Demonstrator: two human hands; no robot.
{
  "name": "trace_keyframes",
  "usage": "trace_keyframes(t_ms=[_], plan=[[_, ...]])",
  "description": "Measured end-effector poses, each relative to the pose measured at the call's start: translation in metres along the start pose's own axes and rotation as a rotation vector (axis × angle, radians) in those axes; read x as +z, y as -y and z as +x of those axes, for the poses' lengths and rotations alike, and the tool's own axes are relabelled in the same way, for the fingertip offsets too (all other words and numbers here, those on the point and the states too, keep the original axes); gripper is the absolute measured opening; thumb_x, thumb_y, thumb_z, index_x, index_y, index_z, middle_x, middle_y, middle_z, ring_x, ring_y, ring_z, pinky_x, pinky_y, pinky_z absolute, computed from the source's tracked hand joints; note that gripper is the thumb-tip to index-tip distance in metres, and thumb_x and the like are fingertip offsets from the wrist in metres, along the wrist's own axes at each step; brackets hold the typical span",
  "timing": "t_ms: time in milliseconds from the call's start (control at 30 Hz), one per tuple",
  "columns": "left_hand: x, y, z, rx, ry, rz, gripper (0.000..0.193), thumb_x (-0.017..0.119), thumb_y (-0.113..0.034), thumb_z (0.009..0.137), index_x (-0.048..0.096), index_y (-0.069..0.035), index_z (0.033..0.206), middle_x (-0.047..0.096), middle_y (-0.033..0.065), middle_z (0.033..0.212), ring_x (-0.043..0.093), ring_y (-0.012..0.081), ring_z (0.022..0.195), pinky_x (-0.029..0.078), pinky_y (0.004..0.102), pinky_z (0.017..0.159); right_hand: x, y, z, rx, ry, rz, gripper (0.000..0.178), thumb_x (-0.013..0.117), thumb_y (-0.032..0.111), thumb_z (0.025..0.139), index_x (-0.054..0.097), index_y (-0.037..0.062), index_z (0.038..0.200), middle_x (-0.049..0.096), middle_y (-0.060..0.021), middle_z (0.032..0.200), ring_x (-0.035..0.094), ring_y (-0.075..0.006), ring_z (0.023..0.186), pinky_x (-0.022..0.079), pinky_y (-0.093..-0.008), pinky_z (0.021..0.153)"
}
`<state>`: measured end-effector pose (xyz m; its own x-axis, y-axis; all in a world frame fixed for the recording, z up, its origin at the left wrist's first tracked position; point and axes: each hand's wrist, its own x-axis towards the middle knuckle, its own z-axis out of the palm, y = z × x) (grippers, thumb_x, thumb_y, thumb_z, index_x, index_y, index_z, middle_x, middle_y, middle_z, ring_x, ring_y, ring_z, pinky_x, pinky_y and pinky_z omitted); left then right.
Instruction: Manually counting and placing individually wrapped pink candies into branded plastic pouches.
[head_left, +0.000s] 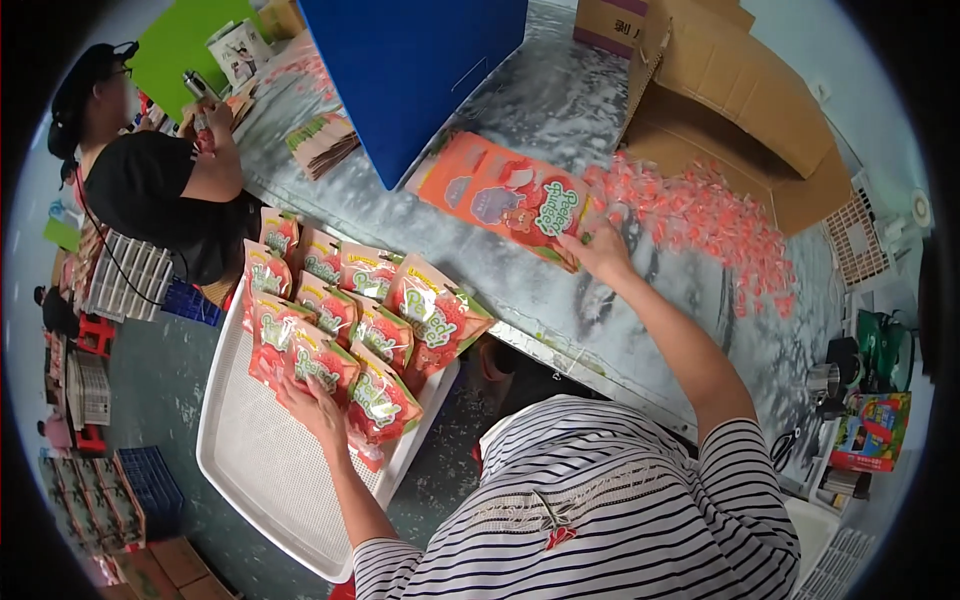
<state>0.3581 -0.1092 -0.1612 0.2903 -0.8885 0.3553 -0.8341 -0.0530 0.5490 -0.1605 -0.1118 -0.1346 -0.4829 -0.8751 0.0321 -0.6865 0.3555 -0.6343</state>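
Note:
Several filled, glossy red-and-orange candy pouches [430, 312] stand in rows in a white plastic tray [235, 440] at my left. My left hand [312, 402] is closed on the lower part of a front pouch [325, 362], its fingers and thumb against the plastic. On the grey table [640, 345], flat orange pouches [497, 195] lie overlapping. My right hand [605, 252] pinches the right end of the top one, thumb on its face. Beyond that hand spreads a heap of small candies [715, 225] in clear-and-red wrappers.
An open cardboard box [735, 120] lies behind the candies. A blue panel [405, 75] stands upright on the table, with a stack of folded pouches [323, 145] beside it. Another person [150, 190] works at the far left. Scissors [785, 450] lie at the right.

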Motion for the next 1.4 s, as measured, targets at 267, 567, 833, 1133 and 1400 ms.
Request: trace_keyframes(t_ms=[267, 567, 833, 1133, 1400], plan=[[0.023, -0.209, -0.017, 0.624, 0.243, -0.231, 0.054, 0.064, -0.008, 0.08, 0.043, 0.003, 0.128, 0.039, 0.0282, 0.135, 0.033, 0.0459, 0.127, 0.024, 0.0523, 0.105, -0.013, 0.022, -0.029, -0.065, 0.13, -0.116, 0.083, 0.074, 0.046, 0.072, 0.045, 0.0009, 0.135, 0.064, -0.0217, 0.104, 0.064, -0.0335, 0.094, 0.051, -0.0403, 0.08], [0.161, -0.299, -0.006, 0.77, 0.38, -0.068, 0.068, 0.056, -0.043, 0.088, 0.038, 0.001, 0.137, 0.034, 0.0306, 0.14, 0.03, 0.0476, 0.13, 0.022, 0.0605, 0.107, 0.013, 0.01, -0.071, -0.381, -0.084, -0.266, 0.059, 0.064, 0.036, 0.084, 0.048, 0.0012, 0.129, 0.059, -0.0183, 0.095, 0.063, -0.0342, 0.078, 0.052, -0.0431, 0.065], [0.17, -0.326, 0.025, 0.525, 0.465, 0.081, 0.065, 0.058, -0.048, 0.085, 0.048, 0.002, 0.124, 0.051, 0.0283, 0.121, 0.049, 0.0446, 0.113, 0.037, 0.0534, 0.097, 0.012, -0.005, -0.082, -0.509, -0.165, -0.31, 0.033, 0.059, 0.029, 0.088, 0.055, 0.0024, 0.107, 0.06, -0.0135, 0.086, 0.063, -0.029, 0.077, 0.053, -0.0388, 0.064], [0.179, -0.344, 0.039, 0.451, 0.503, 0.226, 0.078, 0.069, -0.062, 0.071, 0.058, 0.004, 0.111, 0.056, 0.028, 0.116, 0.051, 0.0428, 0.113, 0.04, 0.0496, 0.097, 0.018, -0.007, -0.077, -0.397, -0.124, -0.123, 0.035, 0.059, 0.033, 0.088, 0.053, 0.0047, 0.108, 0.06, -0.0143, 0.092, 0.062, -0.0324, 0.085, 0.051, -0.0453, 0.071], [0.194, -0.333, 0.049, 0.438, 0.515, 0.32, 0.083, 0.076, -0.065, 0.059, 0.063, 0.002, 0.105, 0.058, 0.0248, 0.113, 0.049, 0.0418, 0.115, 0.036, 0.0466, 0.102, -0.017, -0.002, -0.057, -0.359, 0.079, 0.06, 0.03, 0.057, 0.028, 0.089, 0.059, 0.0029, 0.106, 0.058, -0.0128, 0.104, 0.056, -0.0322, 0.1, 0.048, -0.0451, 0.08]])
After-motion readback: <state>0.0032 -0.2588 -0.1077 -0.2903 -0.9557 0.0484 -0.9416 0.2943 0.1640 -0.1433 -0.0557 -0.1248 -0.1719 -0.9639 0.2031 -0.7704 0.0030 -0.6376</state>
